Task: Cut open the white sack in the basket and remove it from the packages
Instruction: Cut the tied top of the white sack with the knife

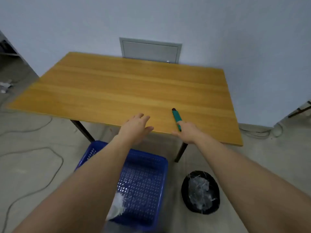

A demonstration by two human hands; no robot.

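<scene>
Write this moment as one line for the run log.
right hand: on green cutter at table edge | left hand: open, empty | blue basket: on floor | white sack: in basket

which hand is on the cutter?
The right hand: its fingers touch the green cutter lying on the table. The left hand hovers open, holding nothing.

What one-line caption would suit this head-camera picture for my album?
Right hand on a green cutter at the table edge, left hand open, blue basket below.

A wooden table [117, 91] carries a green utility knife [176, 117].
</scene>
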